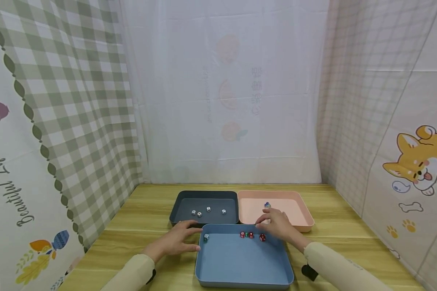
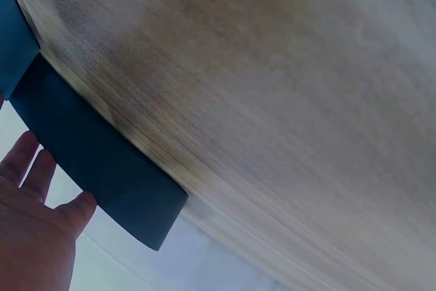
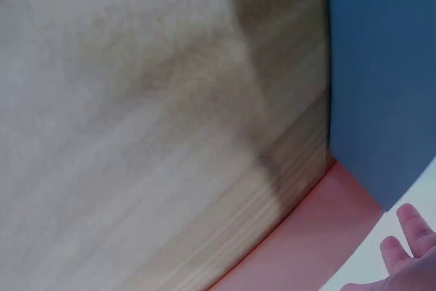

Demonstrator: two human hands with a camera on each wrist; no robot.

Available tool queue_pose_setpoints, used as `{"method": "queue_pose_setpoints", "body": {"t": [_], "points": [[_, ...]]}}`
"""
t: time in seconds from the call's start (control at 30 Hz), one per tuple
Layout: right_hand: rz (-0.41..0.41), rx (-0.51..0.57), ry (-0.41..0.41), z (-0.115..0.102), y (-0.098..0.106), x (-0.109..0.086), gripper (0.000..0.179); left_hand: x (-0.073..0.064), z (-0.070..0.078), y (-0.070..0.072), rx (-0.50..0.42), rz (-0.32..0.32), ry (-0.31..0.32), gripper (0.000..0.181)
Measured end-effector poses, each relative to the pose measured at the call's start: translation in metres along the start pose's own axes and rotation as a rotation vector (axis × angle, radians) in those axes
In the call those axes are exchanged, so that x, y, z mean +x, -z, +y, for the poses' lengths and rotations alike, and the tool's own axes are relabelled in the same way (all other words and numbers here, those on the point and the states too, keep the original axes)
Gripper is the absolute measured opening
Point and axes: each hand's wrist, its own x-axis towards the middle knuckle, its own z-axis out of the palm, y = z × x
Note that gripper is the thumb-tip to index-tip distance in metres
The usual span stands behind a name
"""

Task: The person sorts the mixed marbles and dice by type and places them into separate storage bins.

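A blue tray (image 1: 245,262) lies nearest the person. Along its far side sit red dice (image 1: 262,237) and a small green die (image 1: 246,234); a teal die (image 1: 206,237) is in its far left corner. My left hand (image 1: 176,239) is at the tray's left rim, thumb and fingers apart, nothing between them. Over the far right part of the blue tray hovers my right hand (image 1: 276,224), fingers loosely bent, its fingertips near the far rim above the red dice. In the right wrist view its fingers (image 3: 412,226) are spread beside the blue tray's wall.
Behind the blue tray stand a dark tray (image 1: 183,198) with several white dice (image 1: 208,209) and a pink tray (image 1: 295,198) with small bluish dice (image 1: 267,205). All are on a wood-grain table (image 1: 138,218), with curtains (image 1: 233,101) at the back and sides.
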Motion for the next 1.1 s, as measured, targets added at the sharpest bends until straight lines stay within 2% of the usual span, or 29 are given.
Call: {"method": "queue_pose_setpoints", "body": {"t": [0.2,0.43,0.73,1.1], "points": [[0.028,0.006,-0.022,0.005,0.007,0.006,0.006,0.001,-0.001,0.000,-0.001,0.001,-0.001,0.066],[0.054,-0.015,-0.040,0.017,0.017,0.013,0.011,0.002,-0.002,0.000,0.005,0.004,0.004,0.067],[0.064,0.034,-0.148,0.029,0.025,0.015,0.023,0.002,-0.003,-0.001,0.005,0.004,-0.002,0.067],[0.068,0.001,-0.283,0.041,0.024,0.021,0.025,0.002,-0.002,-0.002,0.015,0.017,-0.014,0.065]]}}
